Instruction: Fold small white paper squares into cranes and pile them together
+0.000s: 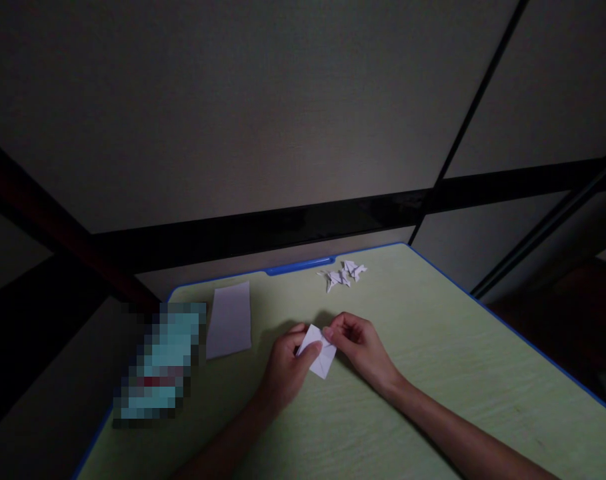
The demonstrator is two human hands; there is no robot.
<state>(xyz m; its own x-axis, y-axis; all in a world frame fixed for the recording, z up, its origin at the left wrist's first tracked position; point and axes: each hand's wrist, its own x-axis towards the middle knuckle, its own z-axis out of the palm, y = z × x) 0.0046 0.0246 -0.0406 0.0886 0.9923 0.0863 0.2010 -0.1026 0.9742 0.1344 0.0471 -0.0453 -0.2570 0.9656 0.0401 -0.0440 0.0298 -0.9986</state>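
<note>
A small white piece of folded paper (325,361) with crease lines is held above the table between both hands. My left hand (289,365) grips its left side, thumb on top and fingers behind. At its upper right edge, my right hand (359,340) pinches the paper between thumb and index finger. Farther back on the table lie two white folded paper figures, one (337,278) with thin pointed limbs and another (354,269) close beside it on the right. The undersides of the paper and the left fingertips are hidden.
The pale green table (463,360) has a blue edge and a blue strip (301,266) at its back. A white paper sheet (229,320) lies to the left. Beside it is a blurred-out teal object (165,360). Panelled doors (263,120) stand directly behind the table.
</note>
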